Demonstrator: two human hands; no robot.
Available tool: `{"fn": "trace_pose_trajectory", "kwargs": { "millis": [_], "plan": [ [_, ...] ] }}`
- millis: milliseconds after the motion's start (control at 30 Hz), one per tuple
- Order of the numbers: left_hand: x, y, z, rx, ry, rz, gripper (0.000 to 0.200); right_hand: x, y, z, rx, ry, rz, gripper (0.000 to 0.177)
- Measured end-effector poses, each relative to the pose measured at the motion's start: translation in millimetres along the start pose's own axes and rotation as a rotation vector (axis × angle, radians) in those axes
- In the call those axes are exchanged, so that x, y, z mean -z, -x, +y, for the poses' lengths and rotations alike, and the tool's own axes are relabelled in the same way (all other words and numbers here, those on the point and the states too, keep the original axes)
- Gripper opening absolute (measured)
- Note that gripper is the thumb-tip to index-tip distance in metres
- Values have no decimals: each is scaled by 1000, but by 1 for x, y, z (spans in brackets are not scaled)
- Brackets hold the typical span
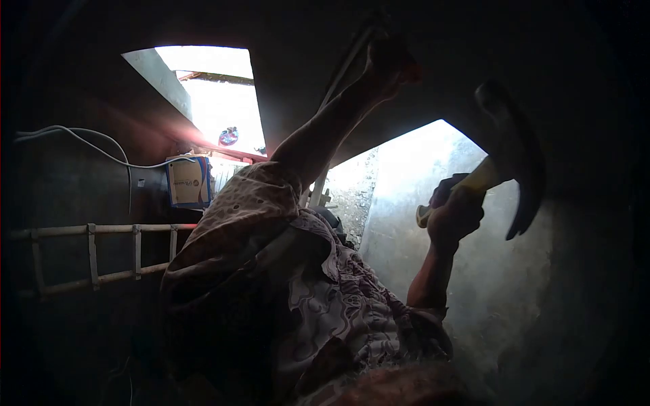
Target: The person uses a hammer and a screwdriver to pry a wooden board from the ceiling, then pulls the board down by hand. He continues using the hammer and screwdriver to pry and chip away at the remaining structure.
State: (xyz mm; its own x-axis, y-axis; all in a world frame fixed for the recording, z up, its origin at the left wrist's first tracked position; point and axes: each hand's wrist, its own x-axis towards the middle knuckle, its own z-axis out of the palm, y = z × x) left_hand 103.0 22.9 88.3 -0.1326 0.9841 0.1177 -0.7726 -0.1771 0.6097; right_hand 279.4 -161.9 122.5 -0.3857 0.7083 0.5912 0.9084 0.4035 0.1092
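No legible text; blue-white box (189, 181) carries logo print, too blurred to read.

From my station I count two hands: one left hand (389, 64) and one right hand (455, 218). There is one hammer (512, 159), its handle wrapped by the right fingers (452, 193). I see two daylight gaps: an upper gap (217, 95) left of the raised left fingers, and a lower gap (406, 162) just left of the right fingers. Lower left of all the fingers are one carton (189, 181), one white cable (74, 132), and one ladder (101, 254) showing four rungs.
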Motion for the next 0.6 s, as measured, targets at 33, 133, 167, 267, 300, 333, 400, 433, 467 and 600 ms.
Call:
{"fn": "trace_pose_trajectory", "kwargs": {
  "millis": [33,133,167,267,300,333,400,433,467,600],
  "plan": [
    [-7,-5,1,-15,76,2,14,4,-8,-2,24,23,156,13],
    [-36,1,26,30,251,105,27,31,-37,-20,-525,-579,172,43],
    [-43,3,33,85,353,199,39,29,-42,-20,-478,-912,330,44],
    [-44,-28,-1,-57,627,143,37,4,-54,-19,-341,-1411,594,45],
    [-39,-27,4,-58,630,145,37,-17,-54,-18,-351,-606,688,35],
    [-36,-14,26,130,738,112,37,-37,-51,-15,-322,203,706,27],
    [-37,-8,37,315,841,77,37,-69,-41,-8,-25,480,132,14],
    [-41,-15,25,233,772,145,37,-75,-46,1,-40,240,19,15],
    [-45,-24,8,154,701,215,36,-78,-47,9,-58,-1,-96,17],
    [-55,-46,-22,-88,495,405,35,-29,-58,-14,-335,-7,-2,7]
  ]
}}
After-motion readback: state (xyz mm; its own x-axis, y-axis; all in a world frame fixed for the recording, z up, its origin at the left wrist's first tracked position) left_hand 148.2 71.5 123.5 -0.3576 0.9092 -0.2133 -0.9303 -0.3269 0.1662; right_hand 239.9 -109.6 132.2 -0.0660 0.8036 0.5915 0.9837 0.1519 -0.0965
